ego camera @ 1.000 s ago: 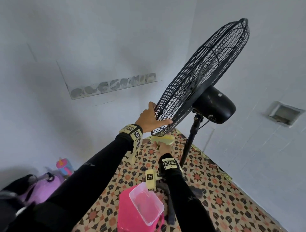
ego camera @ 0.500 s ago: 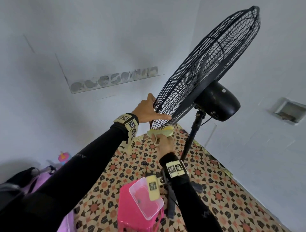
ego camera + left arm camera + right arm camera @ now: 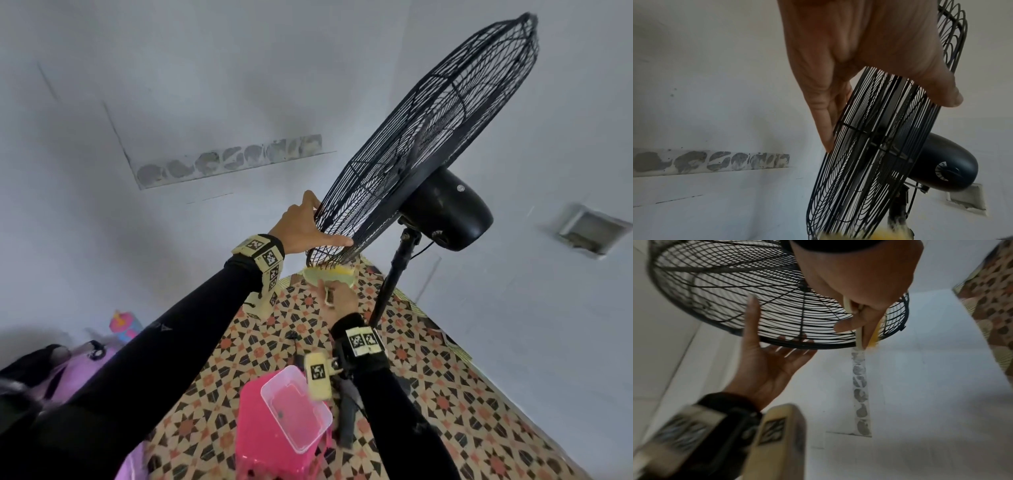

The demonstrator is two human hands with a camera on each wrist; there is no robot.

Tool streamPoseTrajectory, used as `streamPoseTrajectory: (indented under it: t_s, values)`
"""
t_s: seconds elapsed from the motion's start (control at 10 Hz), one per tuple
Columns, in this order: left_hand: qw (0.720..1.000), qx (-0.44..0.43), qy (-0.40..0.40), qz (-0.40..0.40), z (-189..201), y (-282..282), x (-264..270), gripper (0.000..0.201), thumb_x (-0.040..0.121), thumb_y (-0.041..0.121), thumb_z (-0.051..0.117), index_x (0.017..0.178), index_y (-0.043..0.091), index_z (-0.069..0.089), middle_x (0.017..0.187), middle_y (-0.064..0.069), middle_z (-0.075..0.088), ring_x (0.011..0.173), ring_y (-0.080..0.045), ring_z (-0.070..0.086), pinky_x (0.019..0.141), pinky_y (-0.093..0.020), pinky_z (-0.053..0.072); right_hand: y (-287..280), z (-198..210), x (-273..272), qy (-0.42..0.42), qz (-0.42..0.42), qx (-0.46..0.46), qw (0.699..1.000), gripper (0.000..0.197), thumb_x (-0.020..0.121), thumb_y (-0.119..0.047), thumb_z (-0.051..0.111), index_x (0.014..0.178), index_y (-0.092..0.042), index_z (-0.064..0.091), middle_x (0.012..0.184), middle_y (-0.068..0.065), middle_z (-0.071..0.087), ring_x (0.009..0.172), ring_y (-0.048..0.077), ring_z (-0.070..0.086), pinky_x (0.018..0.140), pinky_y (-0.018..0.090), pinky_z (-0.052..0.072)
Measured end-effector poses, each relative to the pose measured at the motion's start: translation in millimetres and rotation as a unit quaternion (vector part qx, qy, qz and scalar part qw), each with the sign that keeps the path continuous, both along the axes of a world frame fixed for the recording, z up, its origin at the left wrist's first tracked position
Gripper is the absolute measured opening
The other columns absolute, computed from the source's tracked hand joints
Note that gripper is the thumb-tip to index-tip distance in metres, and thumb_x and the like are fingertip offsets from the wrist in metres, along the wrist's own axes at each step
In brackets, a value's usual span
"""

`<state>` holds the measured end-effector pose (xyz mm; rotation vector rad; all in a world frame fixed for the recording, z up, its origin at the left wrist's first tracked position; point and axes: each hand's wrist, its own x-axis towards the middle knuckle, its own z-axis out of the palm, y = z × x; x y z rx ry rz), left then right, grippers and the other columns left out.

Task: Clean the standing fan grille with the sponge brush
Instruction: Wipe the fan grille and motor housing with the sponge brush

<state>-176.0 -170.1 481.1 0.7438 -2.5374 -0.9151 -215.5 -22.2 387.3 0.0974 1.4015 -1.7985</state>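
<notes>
**Supervisor:** Report hand state and tool position.

**Operator:** I read the left hand as spread, fingers straight. Its fingers lie against the front face of the fan grille and its thumb against the rear side, bracing the lower left rim. The right hand, centre of the head frame, is curled around the handle of the sponge brush. The yellow sponge head sits directly beneath the lowest edge of the grille and appears to touch the wires there. The right wrist view shows the same contact at the rim.

**Supervisor:** Where is the fan?

**Operator:** It stands on the patterned floor. The grille fills the upper right of the head frame, tilted. The motor housing sits behind it on the pole.

**Supervisor:** Progress?

**Operator:** My judgement: early to middle. Brush contact is limited to the bottom rim. I cannot tell from the wires which sections are already clean; no dust line is visible. The upper arc, the centre of the front face and the rear cage all appear to remain. A clear tub on a pink stool stands in the lower centre of the frame; its contents are unclear.
</notes>
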Motion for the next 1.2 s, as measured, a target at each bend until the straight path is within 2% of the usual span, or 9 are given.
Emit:
streamPoseTrajectory:
  t_s: [0.2, 0.3, 0.4, 0.5, 0.6, 0.7, 0.8, 1.1, 1.2]
  values:
    - [1.0, 0.003, -0.002, 0.0, -3, -2, -3, 0.109, 0.045, 0.091, 0.08, 0.119, 0.024, 0.036, 0.099, -0.002, 0.068, 0.08, -0.02, 0.065, 0.064, -0.035, 0.048, 28, 19, 7, -0.1, -0.015, -0.202, 0.974, 0.028, 0.098, 0.0, 0.053, 0.118, 0.021, 0.053, 0.095, 0.044, 0.055, 0.063, 0.025, 0.061, 0.057, 0.017, 0.045]
    - [1.0, -0.002, 0.003, 0.0, -6, 0, 0, 0.105, 0.049, 0.086, 0.082, 0.12, 0.024, 0.036, 0.098, -0.001, 0.069, 0.08, -0.019, 0.067, 0.067, -0.038, 0.056, 26, 9, 10, 0.025, -0.021, -0.043, 0.999, 0.036, 0.102, 0.003, 0.049, 0.132, 0.021, 0.048, 0.112, 0.046, 0.055, 0.046, -0.001, 0.058, 0.047, 0.01, 0.043]
    - [1.0, -0.001, 0.014, 0.009, -10, 4, 0, 0.106, 0.05, 0.09, 0.078, 0.122, 0.026, 0.034, 0.101, 0.001, 0.069, 0.083, -0.019, 0.068, 0.077, -0.043, 0.059, 13, -7, 1, 0.08, 0.062, 0.042, 0.994, 0.037, 0.103, -0.006, 0.05, 0.137, 0.008, 0.051, 0.096, 0.007, 0.062, 0.049, -0.006, 0.062, 0.046, 0.01, 0.046]
    - [0.999, 0.001, 0.038, 0.029, -18, 16, 1, 0.1, 0.067, 0.082, 0.076, 0.135, 0.025, 0.03, 0.111, 0.008, 0.067, 0.09, -0.018, 0.068, 0.088, -0.036, 0.056, 1, -11, -28, 0.112, 0.101, 0.116, 0.982, 0.017, 0.099, -0.007, 0.053, 0.113, 0.0, 0.058, 0.092, 0.007, 0.067, 0.065, 0.011, 0.072, 0.044, 0.019, 0.051]
    - [0.994, 0.028, 0.091, 0.055, -37, 28, -2, 0.096, 0.079, 0.077, 0.07, 0.148, 0.031, 0.021, 0.133, 0.01, 0.059, 0.104, -0.017, 0.061, 0.101, -0.034, 0.045, -4, -2, -57, 0.123, 0.117, 0.094, 0.981, 0.009, 0.09, 0.008, 0.049, 0.093, 0.006, 0.058, 0.081, 0.019, 0.071, 0.083, 0.031, 0.077, 0.068, 0.032, 0.054]
    - [0.984, 0.059, 0.136, 0.094, -49, 37, -9, 0.097, 0.075, 0.073, 0.076, 0.151, 0.034, 0.03, 0.143, 0.012, 0.053, 0.121, -0.01, 0.052, 0.108, -0.032, 0.038, 5, 25, -66, 0.136, 0.182, 0.052, 0.973, 0.014, 0.095, 0.007, 0.047, 0.09, 0.001, 0.059, 0.08, 0.015, 0.073, 0.078, 0.021, 0.075, 0.093, 0.038, 0.054]
    - [0.967, 0.1, 0.191, 0.138, -52, 37, -18, 0.107, 0.063, 0.085, 0.075, 0.149, 0.032, 0.039, 0.148, 0.011, 0.051, 0.134, -0.009, 0.049, 0.115, -0.036, 0.035, 10, 31, -80, 0.177, 0.244, 0.017, 0.953, 0.017, 0.094, -0.005, 0.055, 0.102, 0.004, 0.067, 0.096, 0.01, 0.074, 0.091, 0.02, 0.071, 0.095, 0.042, 0.057]
    - [0.936, 0.122, 0.248, 0.219, -70, 52, -27, 0.088, 0.069, 0.064, 0.088, 0.143, 0.039, 0.047, 0.144, 0.014, 0.057, 0.137, -0.009, 0.052, 0.12, -0.049, 0.038, 4, -4, -125, 0.175, 0.307, 0.07, 0.933, 0.016, 0.089, 0.001, 0.055, 0.075, -0.006, 0.06, 0.08, 0.016, 0.066, 0.074, 0.025, 0.064, 0.07, 0.036, 0.047]
    - [0.932, 0.127, 0.238, 0.244, -68, 58, -27, 0.098, 0.065, 0.063, 0.09, 0.147, 0.032, 0.047, 0.142, 0.017, 0.056, 0.136, -0.008, 0.051, 0.119, -0.043, 0.039, 18, 11, -124, 0.213, 0.36, 0.021, 0.908, 0.012, 0.093, -0.006, 0.057, 0.091, -0.004, 0.068, 0.084, 0.008, 0.07, 0.073, 0.019, 0.064, 0.069, 0.031, 0.052]
